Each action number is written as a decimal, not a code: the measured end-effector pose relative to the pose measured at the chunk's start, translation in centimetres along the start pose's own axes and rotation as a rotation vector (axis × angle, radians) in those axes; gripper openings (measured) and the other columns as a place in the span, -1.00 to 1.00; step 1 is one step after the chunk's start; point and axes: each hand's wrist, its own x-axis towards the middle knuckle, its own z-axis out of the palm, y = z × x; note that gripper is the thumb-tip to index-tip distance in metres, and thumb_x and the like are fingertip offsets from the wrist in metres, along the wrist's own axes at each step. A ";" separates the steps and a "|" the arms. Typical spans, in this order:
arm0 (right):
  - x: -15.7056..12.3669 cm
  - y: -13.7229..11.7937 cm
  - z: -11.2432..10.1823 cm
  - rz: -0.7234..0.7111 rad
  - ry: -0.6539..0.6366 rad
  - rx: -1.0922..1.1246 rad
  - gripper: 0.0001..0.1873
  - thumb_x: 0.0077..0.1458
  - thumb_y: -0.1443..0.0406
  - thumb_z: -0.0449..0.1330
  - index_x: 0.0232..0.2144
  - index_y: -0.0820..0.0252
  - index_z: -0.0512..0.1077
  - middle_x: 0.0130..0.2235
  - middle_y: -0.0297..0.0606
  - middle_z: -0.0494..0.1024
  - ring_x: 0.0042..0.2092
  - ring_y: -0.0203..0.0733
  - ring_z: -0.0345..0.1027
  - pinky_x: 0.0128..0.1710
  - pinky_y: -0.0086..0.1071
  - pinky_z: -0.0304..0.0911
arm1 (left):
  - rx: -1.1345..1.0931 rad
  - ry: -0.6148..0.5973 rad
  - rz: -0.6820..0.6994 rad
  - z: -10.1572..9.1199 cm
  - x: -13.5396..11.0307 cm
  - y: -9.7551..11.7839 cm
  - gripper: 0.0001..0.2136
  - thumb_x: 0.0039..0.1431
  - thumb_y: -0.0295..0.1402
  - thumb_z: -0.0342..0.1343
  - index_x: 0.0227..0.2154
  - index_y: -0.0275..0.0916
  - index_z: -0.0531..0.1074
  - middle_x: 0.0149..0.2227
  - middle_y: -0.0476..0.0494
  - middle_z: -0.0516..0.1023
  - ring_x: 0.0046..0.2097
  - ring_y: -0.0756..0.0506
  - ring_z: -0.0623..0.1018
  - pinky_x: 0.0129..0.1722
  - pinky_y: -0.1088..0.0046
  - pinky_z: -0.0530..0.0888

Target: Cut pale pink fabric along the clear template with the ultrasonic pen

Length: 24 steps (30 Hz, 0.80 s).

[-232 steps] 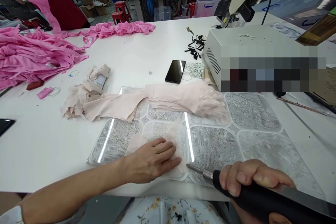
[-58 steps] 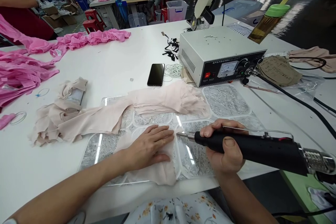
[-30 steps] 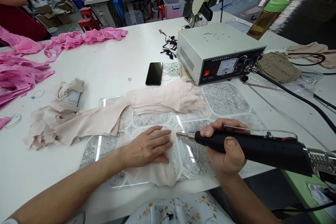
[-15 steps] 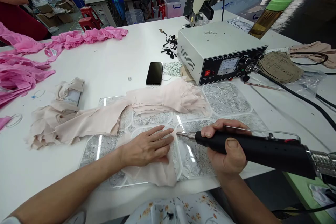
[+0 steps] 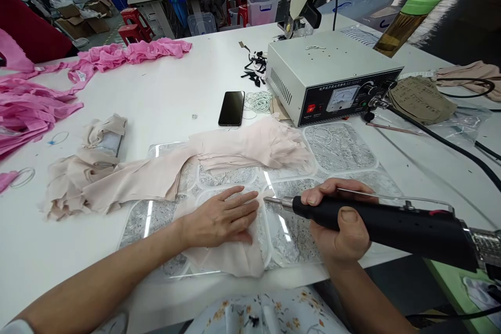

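My left hand lies flat, fingers stretched, on a pale pink piece of fabric that rests on a clear patterned mat. In my right hand is a black handheld ultrasonic welding tool, fingers wrapped round its body. Its metal tip points left and comes close to the fabric's right edge by my left fingertips; whether it touches I cannot tell. Beyond my hands lies a stack of the same pale fabric. A gathered strip of it stretches off to the left.
A grey control box with a lit red switch stands at the back right, its black cable running to the right. Near it are a phone, elastic cords and a bottle. Pink fabric and a person in red are at left.
My hands and the tool stay almost still. At the far left, the person in red has shifted and some pink fabric beside them has been lifted.
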 end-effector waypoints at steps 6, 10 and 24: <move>0.0 0.0 0.0 0.013 0.008 -0.005 -0.81 0.00 0.22 0.24 -0.25 0.00 0.48 -0.35 -0.37 0.41 -0.47 -0.29 0.37 -0.44 -0.27 0.43 | -0.024 -0.043 -0.019 -0.2 0.1 0.0 -0.67 0.36 -0.19 0.03 -0.08 -0.41 0.42 0.11 -0.33 0.47 0.25 -0.28 0.36 0.24 0.05 0.35; -0.1 0.1 -0.1 0.029 0.013 0.016 -0.81 0.00 0.22 0.26 -0.26 0.00 0.47 -0.36 -0.38 0.43 -0.46 -0.28 0.38 -0.44 -0.29 0.43 | -0.030 -0.048 -0.038 -0.3 0.2 0.1 -0.68 0.35 -0.18 0.04 -0.08 -0.39 0.41 0.11 -0.32 0.47 0.26 -0.27 0.34 0.25 0.06 0.34; 0.1 0.3 0.0 -0.030 0.025 0.002 -0.81 0.02 0.24 0.25 -0.24 0.05 0.48 -0.35 -0.37 0.44 -0.47 -0.28 0.39 -0.45 -0.29 0.43 | -0.031 -0.063 -0.040 -0.5 0.2 0.0 -0.77 0.31 -0.17 0.09 -0.30 -0.25 0.39 0.13 -0.24 0.46 0.27 -0.23 0.33 0.27 0.09 0.31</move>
